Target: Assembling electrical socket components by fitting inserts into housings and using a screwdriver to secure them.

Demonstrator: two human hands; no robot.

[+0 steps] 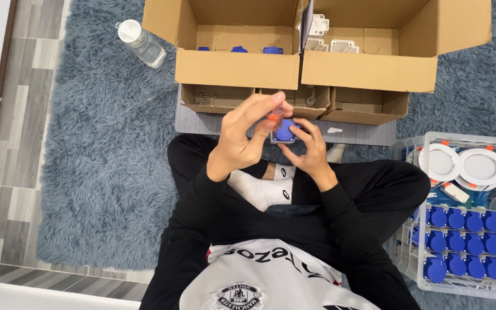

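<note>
Clearly square, the blue-lidded socket [284, 131] (grey-rimmed) sits between both hands.

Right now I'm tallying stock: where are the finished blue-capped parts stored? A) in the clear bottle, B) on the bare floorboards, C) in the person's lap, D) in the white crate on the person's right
D: rows of blue-capped parts sit in the white crate, below two round white lamps.

Open rug [104, 143] to the left; cardboard boxes [236, 69] close ahead, plastic crate [414, 264] crowding the right.
</note>
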